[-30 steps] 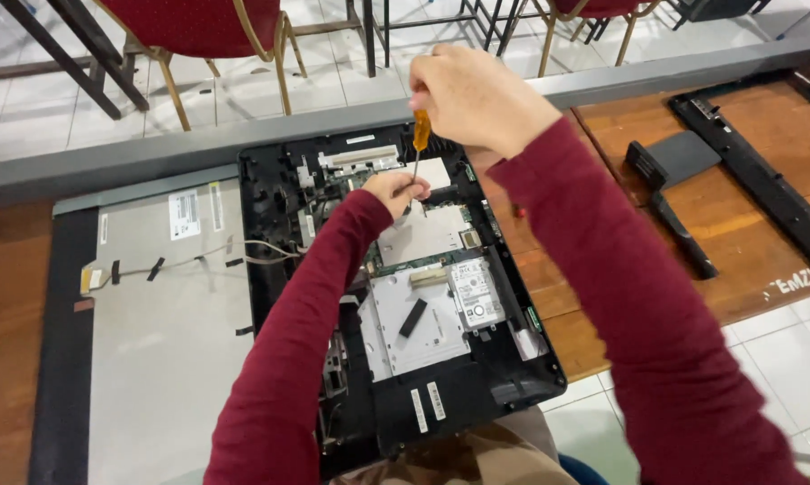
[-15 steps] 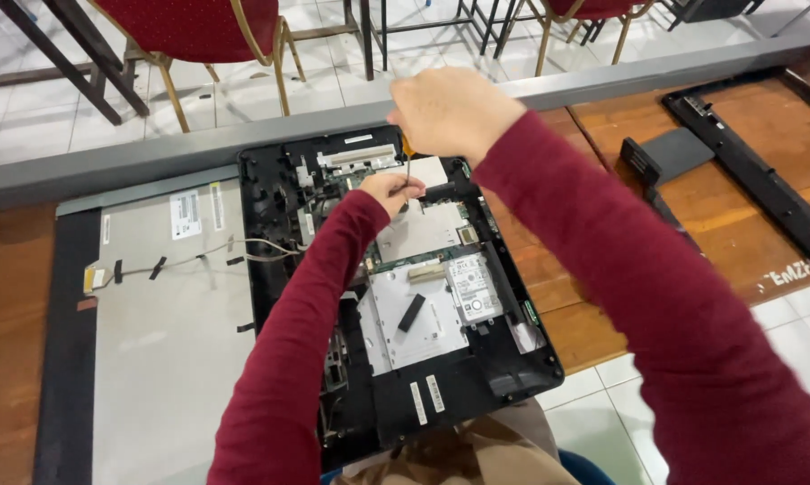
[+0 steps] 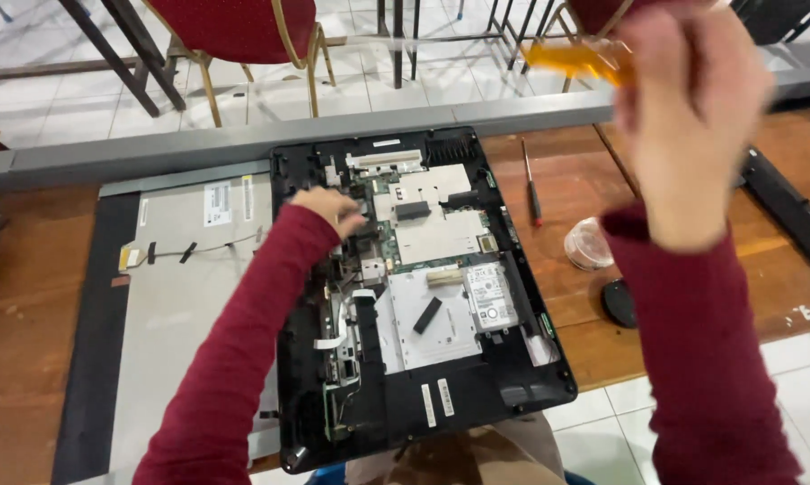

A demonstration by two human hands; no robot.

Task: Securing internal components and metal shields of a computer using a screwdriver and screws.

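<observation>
In the head view the left hand (image 3: 330, 208), in a dark red sleeve, reaches forward across the opened black plastic computer chassis (image 3: 405, 296); its fingers are curled down onto the components near the upper left of the green circuit board (image 3: 382, 235), and whether they pinch anything cannot be told. The right hand (image 3: 688, 121) is raised high and blurred, its grip wrapped around the translucent orange handle of a screwdriver (image 3: 577, 59), which sticks out to the left above the far edge of the desk.

Counted: one chassis lying flat with its back off, one silver hard drive (image 3: 489, 295) in its lower right part, one grey metal display panel (image 3: 185, 296) lying just beside it on the left, one second slim screwdriver with a red handle (image 3: 531, 184) lying to the right of the chassis, one small clear round dish (image 3: 588, 243), and one black round cap (image 3: 619, 303) near it.

The brown wooden desk (image 3: 27, 323) carries all of this. Beyond it a pale tiled floor holds two red-cushioned chairs with gold frames (image 3: 243, 36).
</observation>
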